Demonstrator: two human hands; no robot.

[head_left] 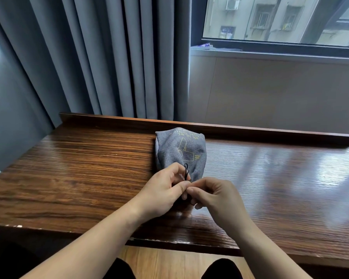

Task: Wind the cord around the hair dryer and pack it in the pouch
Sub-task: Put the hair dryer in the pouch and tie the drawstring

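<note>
A grey fabric pouch (180,151) with a yellow hair-dryer print lies bulging on the wooden desk (79,168), its mouth toward me. The hair dryer itself is hidden. A thin black drawstring (185,172) loops up at the pouch mouth. My left hand (162,193) pinches this drawstring between thumb and fingers. My right hand (214,195) meets it fingertip to fingertip and pinches the string's lower part, with a bit of black cord showing under its fingers.
The desk has a raised back rail (250,130) just behind the pouch. Grey curtains (109,57) hang behind on the left and a window (280,21) sits at the upper right. My knees show below the desk's front edge.
</note>
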